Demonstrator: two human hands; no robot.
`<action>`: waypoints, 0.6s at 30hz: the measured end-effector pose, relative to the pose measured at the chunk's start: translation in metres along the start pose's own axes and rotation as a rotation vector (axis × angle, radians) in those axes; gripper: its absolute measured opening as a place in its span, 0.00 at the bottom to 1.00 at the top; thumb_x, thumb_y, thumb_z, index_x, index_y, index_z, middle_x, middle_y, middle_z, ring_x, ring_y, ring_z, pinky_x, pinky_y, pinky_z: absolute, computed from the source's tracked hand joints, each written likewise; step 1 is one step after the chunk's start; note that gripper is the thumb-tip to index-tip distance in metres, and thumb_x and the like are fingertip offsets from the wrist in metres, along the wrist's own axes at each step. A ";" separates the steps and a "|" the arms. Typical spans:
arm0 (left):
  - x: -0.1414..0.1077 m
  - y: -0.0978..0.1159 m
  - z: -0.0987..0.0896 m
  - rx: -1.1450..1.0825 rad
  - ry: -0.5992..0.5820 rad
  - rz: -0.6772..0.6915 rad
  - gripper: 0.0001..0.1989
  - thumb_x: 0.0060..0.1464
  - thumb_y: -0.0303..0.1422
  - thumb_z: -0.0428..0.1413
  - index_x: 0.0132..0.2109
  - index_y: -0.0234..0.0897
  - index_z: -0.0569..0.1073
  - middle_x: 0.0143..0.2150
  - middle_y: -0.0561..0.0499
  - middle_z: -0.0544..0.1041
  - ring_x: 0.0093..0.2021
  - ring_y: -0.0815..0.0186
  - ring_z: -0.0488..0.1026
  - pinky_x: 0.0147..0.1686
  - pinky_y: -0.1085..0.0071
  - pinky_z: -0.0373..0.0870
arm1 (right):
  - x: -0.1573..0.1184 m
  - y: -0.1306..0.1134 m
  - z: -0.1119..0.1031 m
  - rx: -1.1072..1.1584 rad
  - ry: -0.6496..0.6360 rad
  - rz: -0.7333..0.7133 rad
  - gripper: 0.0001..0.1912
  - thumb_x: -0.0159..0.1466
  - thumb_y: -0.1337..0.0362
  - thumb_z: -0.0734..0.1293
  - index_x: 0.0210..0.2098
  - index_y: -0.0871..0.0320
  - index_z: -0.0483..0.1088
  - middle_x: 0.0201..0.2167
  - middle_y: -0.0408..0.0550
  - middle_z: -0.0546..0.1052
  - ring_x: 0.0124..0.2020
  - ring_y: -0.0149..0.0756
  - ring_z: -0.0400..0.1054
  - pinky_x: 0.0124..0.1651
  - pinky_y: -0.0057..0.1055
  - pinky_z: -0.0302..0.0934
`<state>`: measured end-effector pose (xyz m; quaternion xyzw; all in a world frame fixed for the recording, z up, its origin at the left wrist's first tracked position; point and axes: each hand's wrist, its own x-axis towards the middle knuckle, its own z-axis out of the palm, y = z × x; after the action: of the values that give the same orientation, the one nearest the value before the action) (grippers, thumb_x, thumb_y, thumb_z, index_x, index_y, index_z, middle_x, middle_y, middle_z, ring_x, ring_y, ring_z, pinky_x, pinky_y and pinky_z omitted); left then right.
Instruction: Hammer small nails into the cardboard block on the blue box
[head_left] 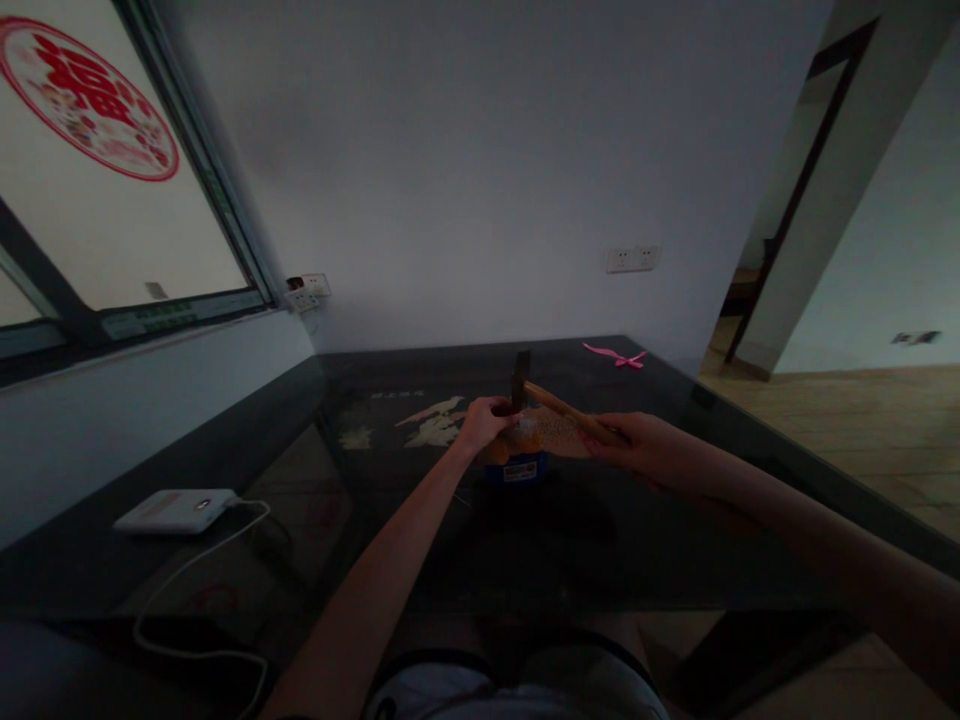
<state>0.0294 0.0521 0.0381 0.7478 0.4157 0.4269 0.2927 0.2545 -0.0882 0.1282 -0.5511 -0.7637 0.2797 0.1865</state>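
And here's the hammer (559, 404), up over the dark tabletop (645, 560), its wooden handle slanting from the right hand (637, 445) up and leftward to the dark head, whose own long axis stands close to upright. The right hand's fingers are wrapped around the handle; the left hand (484, 425) is right by the head, but whether it's pinching anything I can't tell. Just below sits a container (517, 468), blue low down with a pale label, amber above (contents or wall, too dim to call!). A tan dotted piece (556, 433) shows beneath the handle. Farther out, a pink ribbon-like item (619, 357) lies near the far edge, and a white device (176, 510) with a cable (202, 655) sits off left.
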 end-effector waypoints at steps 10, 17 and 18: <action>0.001 -0.003 0.000 0.051 -0.029 -0.021 0.08 0.44 0.31 0.60 0.34 0.32 0.77 0.32 0.48 0.79 0.33 0.64 0.75 0.35 0.71 0.69 | 0.002 0.002 0.002 0.024 0.008 -0.026 0.12 0.56 0.61 0.63 0.38 0.60 0.68 0.16 0.38 0.65 0.09 0.25 0.59 0.10 0.21 0.51; 0.003 -0.007 0.001 0.060 -0.012 0.011 0.07 0.44 0.32 0.60 0.32 0.33 0.77 0.32 0.48 0.79 0.33 0.65 0.75 0.37 0.70 0.70 | 0.000 0.002 0.001 0.032 0.054 -0.014 0.11 0.56 0.59 0.64 0.33 0.60 0.67 0.15 0.38 0.63 0.10 0.26 0.58 0.11 0.22 0.51; 0.002 -0.007 0.000 0.075 -0.016 0.014 0.07 0.44 0.32 0.60 0.32 0.33 0.77 0.32 0.48 0.79 0.33 0.64 0.75 0.37 0.70 0.70 | 0.001 0.002 0.002 0.030 0.042 -0.019 0.11 0.56 0.59 0.64 0.35 0.60 0.67 0.15 0.37 0.63 0.10 0.26 0.58 0.11 0.22 0.51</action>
<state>0.0279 0.0574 0.0334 0.7645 0.4240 0.4070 0.2646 0.2549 -0.0875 0.1252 -0.5468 -0.7605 0.2778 0.2133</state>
